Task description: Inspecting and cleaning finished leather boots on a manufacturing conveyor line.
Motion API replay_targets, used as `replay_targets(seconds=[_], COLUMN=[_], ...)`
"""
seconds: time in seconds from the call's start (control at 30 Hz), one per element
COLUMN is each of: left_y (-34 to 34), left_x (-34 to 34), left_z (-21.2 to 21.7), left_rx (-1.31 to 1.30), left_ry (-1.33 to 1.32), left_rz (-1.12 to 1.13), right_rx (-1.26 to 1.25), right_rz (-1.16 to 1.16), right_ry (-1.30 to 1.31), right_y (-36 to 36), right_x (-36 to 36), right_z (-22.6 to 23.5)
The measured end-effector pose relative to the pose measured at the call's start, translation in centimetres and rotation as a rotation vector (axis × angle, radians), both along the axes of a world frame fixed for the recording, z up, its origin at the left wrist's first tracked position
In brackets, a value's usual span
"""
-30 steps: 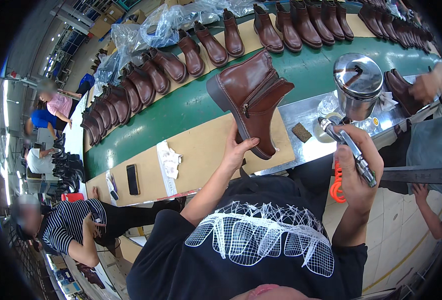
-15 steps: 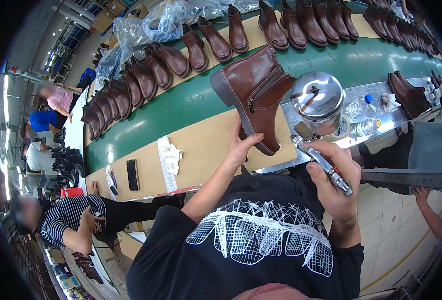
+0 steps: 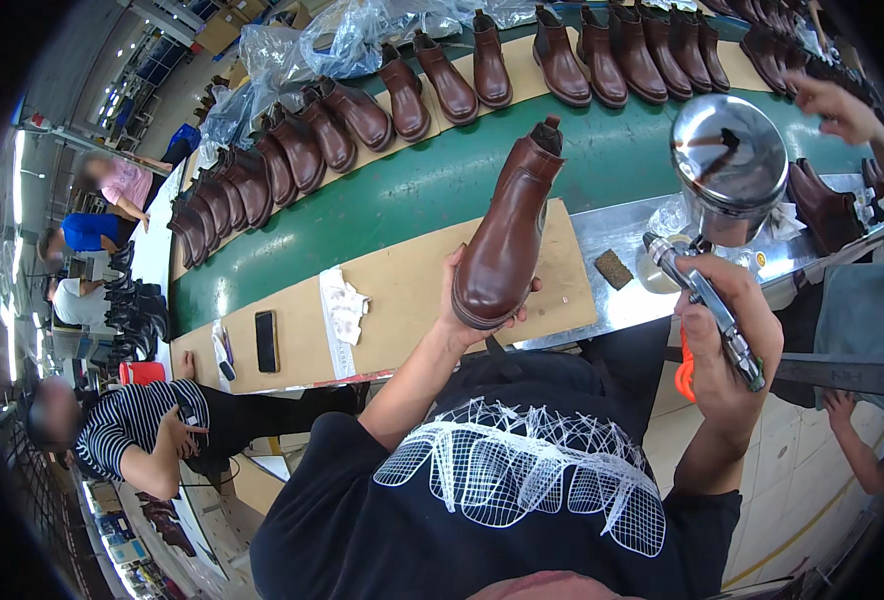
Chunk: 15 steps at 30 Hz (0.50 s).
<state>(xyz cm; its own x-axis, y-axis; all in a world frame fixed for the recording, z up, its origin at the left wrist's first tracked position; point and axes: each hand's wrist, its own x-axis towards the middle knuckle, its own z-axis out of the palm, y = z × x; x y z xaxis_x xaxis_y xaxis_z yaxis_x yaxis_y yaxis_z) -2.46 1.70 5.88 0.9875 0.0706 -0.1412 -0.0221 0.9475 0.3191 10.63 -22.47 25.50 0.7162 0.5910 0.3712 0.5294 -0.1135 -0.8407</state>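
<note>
A glossy brown ankle boot (image 3: 503, 240) is in my left hand (image 3: 459, 310), its toe toward me and its pull tab pointing away. The fingers wrap round the toe end from below. My right hand (image 3: 730, 335) grips a metal spray gun (image 3: 704, 300) with a round, shiny cup (image 3: 730, 160) on top. An orange coiled hose (image 3: 684, 370) shows below that hand. The gun is to the right of the boot and apart from it. Under the boot lies a tan cardboard sheet (image 3: 402, 270) on the bench edge.
Rows of brown boots (image 3: 407, 95) line the far side of the green belt (image 3: 362, 190). A brown sponge block (image 3: 614, 269), a phone (image 3: 267, 341) and a white cloth (image 3: 342, 305) lie nearby. Co-workers stand at right and left; one's hand (image 3: 837, 108) reaches over the far right.
My left hand has turned the boot from its zipped side to show its toe and upper. My right hand has moved the spray gun to the right, away from the boot.
</note>
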Motion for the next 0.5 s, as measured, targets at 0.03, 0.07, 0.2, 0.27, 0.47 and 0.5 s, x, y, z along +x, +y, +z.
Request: replay_targets(seconds=[0.03, 0.07, 0.2, 0.27, 0.47, 0.5], left_y=[0.1, 0.3, 1.1, 1.4, 1.7, 1.6], left_x=[0.0, -0.1, -0.8, -1.0, -1.5, -1.6], left_z=[-0.2, -0.3, -2.3, -3.2, -4.1, -4.0], left_rx=[-0.151, -0.152, -0.316, -0.402, -0.553, -0.569], left_ry=[-0.033, -0.028, -0.091, -0.171, -0.262, -0.273], left_rz=[-0.055, -0.055, -0.173, -0.219, -0.399, -0.408], right_rx=[-0.002, -0.004, -0.030, -0.034, -0.029, -0.031], right_rz=[0.012, 0.025, 0.067, 0.056, 0.026, 0.027], right_ry=[-0.046, -0.092, -0.094, -0.034, 0.044, 0.047], right_y=[0.3, 0.5, 1.0, 0.9, 0.6, 0.5], right_x=[0.1, 0.2, 0.2, 0.1, -0.5, -0.6], right_z=[0.1, 0.1, -0.2, -0.3, -0.8, -0.9])
